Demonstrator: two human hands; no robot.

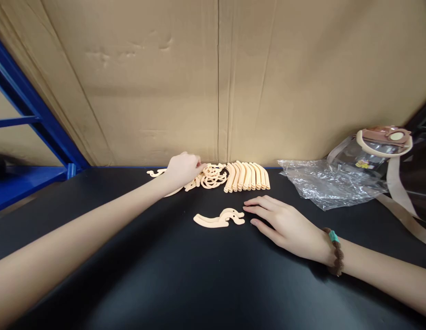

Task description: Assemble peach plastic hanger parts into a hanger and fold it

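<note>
My left hand (pixel 184 168) is stretched out to the back of the table, over the left part of a heap of cream-coloured pieces. Its fingers are curled down, and what they hold is hidden. Right beside it lie several ring-shaped cream pieces (pixel 214 176) in a tangle. My right hand (pixel 285 224) rests at the right with its fingers apart, holding nothing. Just left of its fingertips, two flat, hook-ended cream pieces (pixel 210 221) with small holes lie overlapping on the black table (pixel 185 279).
A row of curved cream strips (pixel 247 176) lies along the back. Clear plastic bags (pixel 316 181) are at the right, before a transparent bottle (pixel 378 149) with a brown lid and a strap. Cardboard (pixel 158 82) walls off the back; a blue metal frame (pixel 41 105) stands left.
</note>
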